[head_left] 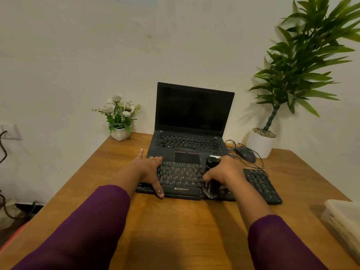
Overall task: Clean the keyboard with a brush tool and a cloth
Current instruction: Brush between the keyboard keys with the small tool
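My left hand (149,168) flat, fingers spread, on black plastic keyboard (181,175) marked ZEBRONICS; my right hand (224,171) grips black blocky brush tool (211,185) on the keys.

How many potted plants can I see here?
2: a small flower pot left of the laptop, and a tall leafy plant right of it, behind the mouse. None appears hidden.

**Roomy up front, tight at the back**

Big strip of bare desk (175,221) on the near side of the keyboard (183,177) — easy pass there. The open laptop (191,121) sits right against its far edge. Right rear is crowded: corded mouse (245,154), white plant pot (260,146). Flower pot (120,133) at left rear, plastic container (342,223) near right.
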